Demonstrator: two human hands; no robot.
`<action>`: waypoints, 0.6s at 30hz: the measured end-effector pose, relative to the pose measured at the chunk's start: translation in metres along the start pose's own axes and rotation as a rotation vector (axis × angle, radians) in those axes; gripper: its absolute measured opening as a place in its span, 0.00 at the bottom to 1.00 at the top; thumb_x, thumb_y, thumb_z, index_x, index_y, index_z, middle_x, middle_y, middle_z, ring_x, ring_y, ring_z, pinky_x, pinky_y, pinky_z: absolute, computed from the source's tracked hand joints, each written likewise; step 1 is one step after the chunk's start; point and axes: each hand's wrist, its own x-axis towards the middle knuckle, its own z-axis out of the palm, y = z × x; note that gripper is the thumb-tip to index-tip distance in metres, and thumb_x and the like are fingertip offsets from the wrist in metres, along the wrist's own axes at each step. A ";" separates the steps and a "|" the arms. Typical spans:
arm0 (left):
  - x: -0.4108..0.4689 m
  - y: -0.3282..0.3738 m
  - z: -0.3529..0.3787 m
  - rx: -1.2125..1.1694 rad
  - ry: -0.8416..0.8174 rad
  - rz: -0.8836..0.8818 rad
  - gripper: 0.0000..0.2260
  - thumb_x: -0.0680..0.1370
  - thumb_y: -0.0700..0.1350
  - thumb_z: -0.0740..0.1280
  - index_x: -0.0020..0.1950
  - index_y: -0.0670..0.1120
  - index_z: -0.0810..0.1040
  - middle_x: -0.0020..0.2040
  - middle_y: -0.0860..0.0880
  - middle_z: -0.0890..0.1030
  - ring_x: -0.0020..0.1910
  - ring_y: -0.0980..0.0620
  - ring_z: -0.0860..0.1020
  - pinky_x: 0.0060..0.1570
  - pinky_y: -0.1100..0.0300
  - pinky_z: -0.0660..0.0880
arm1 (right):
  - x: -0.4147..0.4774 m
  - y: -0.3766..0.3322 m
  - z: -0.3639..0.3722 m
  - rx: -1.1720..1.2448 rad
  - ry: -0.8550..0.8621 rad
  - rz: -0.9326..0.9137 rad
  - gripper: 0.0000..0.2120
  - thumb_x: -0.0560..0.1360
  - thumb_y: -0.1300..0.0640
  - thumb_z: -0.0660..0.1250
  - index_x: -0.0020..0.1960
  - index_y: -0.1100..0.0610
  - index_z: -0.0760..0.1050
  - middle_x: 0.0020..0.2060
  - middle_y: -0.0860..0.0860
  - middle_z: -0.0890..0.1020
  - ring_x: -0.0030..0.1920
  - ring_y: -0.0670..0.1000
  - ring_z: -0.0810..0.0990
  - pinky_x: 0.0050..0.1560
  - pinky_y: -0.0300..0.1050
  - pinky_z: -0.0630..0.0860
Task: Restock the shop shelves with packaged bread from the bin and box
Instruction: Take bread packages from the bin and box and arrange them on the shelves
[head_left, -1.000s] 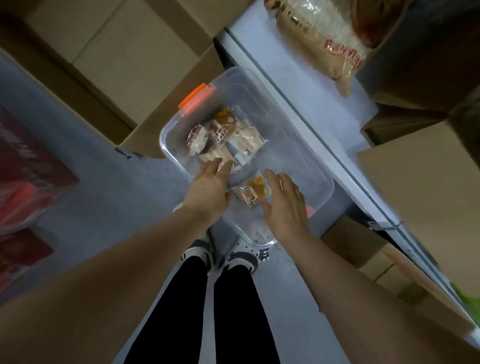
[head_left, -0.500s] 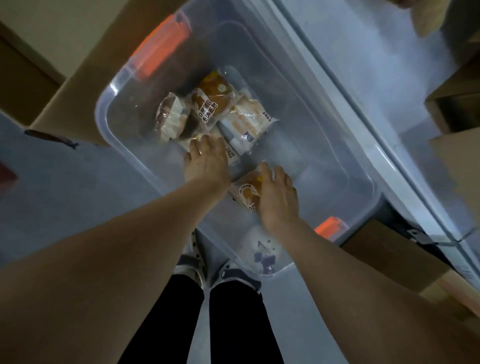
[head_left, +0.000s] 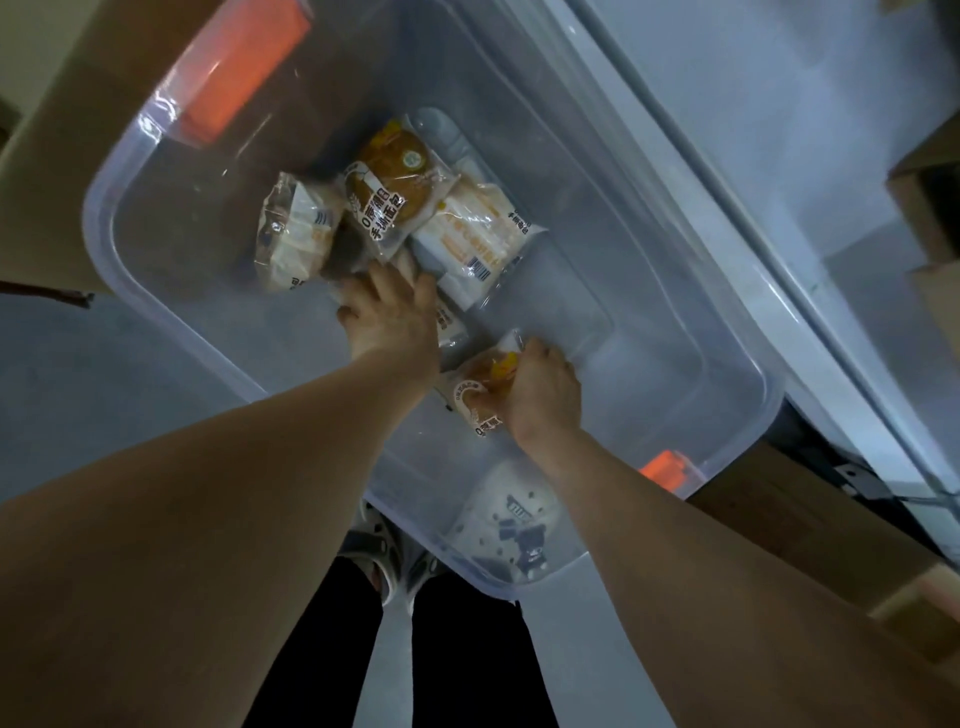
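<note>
A clear plastic bin (head_left: 727, 364) with orange latches sits on the floor and holds several wrapped bread packets. My right hand (head_left: 540, 397) grips a small brown bun packet (head_left: 480, 387) near the bin's front. My left hand (head_left: 392, 317) reaches down onto a white-wrapped packet (head_left: 449, 325) that it mostly hides; its fingers curl over the packet's far end. Beyond it lie a round brown bun packet (head_left: 392, 189), a white loaf packet (head_left: 475, 234) with a barcode, and a pale packet (head_left: 296, 234) at the left.
A cardboard box (head_left: 78, 104) stands behind the bin at the left, another cardboard box (head_left: 810, 509) at the right. A grey shelf edge (head_left: 779, 208) runs diagonally past the bin. My legs and shoes (head_left: 384, 561) are below the bin.
The view has closed in on the bin. My right hand has curled round the small brown bun packet. My left hand has pushed further onto the white-wrapped packet.
</note>
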 end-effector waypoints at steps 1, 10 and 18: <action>-0.002 0.000 0.001 0.014 -0.007 0.028 0.36 0.72 0.55 0.73 0.72 0.50 0.55 0.68 0.35 0.59 0.65 0.32 0.65 0.56 0.45 0.73 | 0.000 0.000 -0.001 0.014 -0.019 0.005 0.41 0.64 0.42 0.80 0.69 0.57 0.66 0.64 0.57 0.73 0.63 0.59 0.73 0.62 0.51 0.70; -0.029 0.012 -0.031 -0.233 -0.249 0.073 0.32 0.73 0.42 0.72 0.72 0.46 0.59 0.65 0.37 0.63 0.63 0.36 0.69 0.62 0.50 0.69 | -0.026 0.003 -0.038 0.163 -0.050 0.008 0.20 0.71 0.54 0.74 0.57 0.55 0.68 0.53 0.58 0.79 0.55 0.62 0.78 0.47 0.47 0.72; -0.073 -0.003 -0.085 -0.673 -0.247 -0.051 0.21 0.73 0.46 0.68 0.64 0.53 0.68 0.68 0.44 0.60 0.60 0.39 0.74 0.52 0.52 0.80 | -0.078 0.009 -0.102 0.367 0.024 0.066 0.22 0.74 0.53 0.72 0.61 0.56 0.66 0.47 0.52 0.75 0.53 0.60 0.78 0.52 0.51 0.74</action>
